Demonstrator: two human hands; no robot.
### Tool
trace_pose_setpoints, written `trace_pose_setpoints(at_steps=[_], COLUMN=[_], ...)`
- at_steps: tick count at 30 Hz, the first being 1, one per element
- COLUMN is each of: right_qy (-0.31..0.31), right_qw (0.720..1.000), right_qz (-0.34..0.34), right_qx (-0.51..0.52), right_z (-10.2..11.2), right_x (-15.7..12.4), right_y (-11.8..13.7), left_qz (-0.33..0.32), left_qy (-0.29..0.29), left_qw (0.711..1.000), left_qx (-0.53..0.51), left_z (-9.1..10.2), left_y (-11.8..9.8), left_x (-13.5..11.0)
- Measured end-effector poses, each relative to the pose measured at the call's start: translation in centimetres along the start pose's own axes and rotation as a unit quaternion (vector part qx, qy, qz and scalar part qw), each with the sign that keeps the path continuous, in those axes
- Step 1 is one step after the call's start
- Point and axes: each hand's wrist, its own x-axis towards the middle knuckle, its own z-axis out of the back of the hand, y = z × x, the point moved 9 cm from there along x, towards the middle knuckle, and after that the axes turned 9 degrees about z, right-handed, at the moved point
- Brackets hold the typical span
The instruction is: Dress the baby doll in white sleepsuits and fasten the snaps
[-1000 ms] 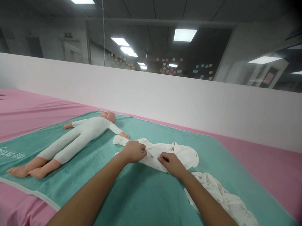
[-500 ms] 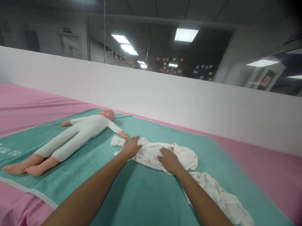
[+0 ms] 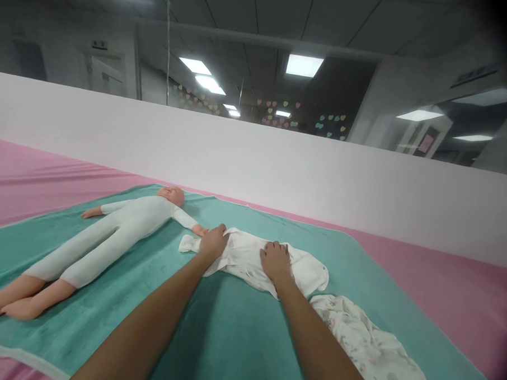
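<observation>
**A person's left hand (image 3: 212, 244) and right hand (image 3: 275, 261) are working on a white baby sleepsuit (image 3: 250, 260) beside a doll (image 3: 136, 224)**

A teal towel (image 3: 230, 340) is lying across a pink sheet (image 3: 442, 299), filling the near part of the view, and both bare forearms are reaching over it from below. The sleepsuit is lying folded on the towel, directly in front of the person. The hands are no longer pinching the cloth as they were a moment ago: they have opened and are settling lower on the fabric. The left hand is partly closed, its fingers hooking over the far edge of the sleepsuit, just beside the doll's outstretched hand. The right hand is open, resting palm-down on the middle of the cloth with its fingers slightly curved. To the right, a crumpled white printed cloth (image 3: 364, 340) is lying on the towel, almost touching the sleepsuit. The doll, dressed in white, is lying on its back to the left. Beyond it all, a low white wall (image 3: 254, 167) is running across the view, and paper hearts (image 3: 298, 116) are showing through the glass above it.
</observation>
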Motion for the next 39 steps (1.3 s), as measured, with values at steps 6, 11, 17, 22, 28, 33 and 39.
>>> trace_pose_setpoints(at_steps=[6, 11, 17, 22, 28, 33, 39], right_qy=[0.019, 0.033, 0.059, 0.089, 0.064, 0.067, 0.074], right_qw=[0.998, 0.997, 0.996, 0.993, 0.996, 0.997, 0.996], right_qz=[-0.011, 0.005, 0.014, 0.026, 0.022, 0.009, 0.034], right_qx=[0.055, 0.07, 0.067, 0.068, 0.049, 0.022, 0.042], right_z=[-1.1, -1.6, -2.4, -3.1, -2.5, -2.2, -2.9], right_x=[0.5, 0.9, 0.9, 1.3, 1.2, 1.0, 1.3], right_y=[-1.1, -1.2, -1.5, -2.1, -2.3, -2.3, -2.1], left_qz=[-0.028, -0.11, -0.335, -0.416, -0.407, -0.417, -0.404], left_qy=[-0.113, -0.139, -0.009, 0.129, 0.094, 0.062, 0.091], left_qw=[0.992, 0.982, 0.941, 0.9, 0.909, 0.903, 0.91], left_qx=[0.05, 0.068, 0.054, -0.024, 0.011, 0.086, 0.031], left_z=[2.0, 2.7, 0.1, -0.3, 1.8, 1.6, 2.4], left_y=[-1.0, -3.3, -10.0, -9.2, -7.2, -8.6, -8.3], left_x=[-0.5, -1.9, -8.0, -12.8, -13.5, -13.8, -14.0])
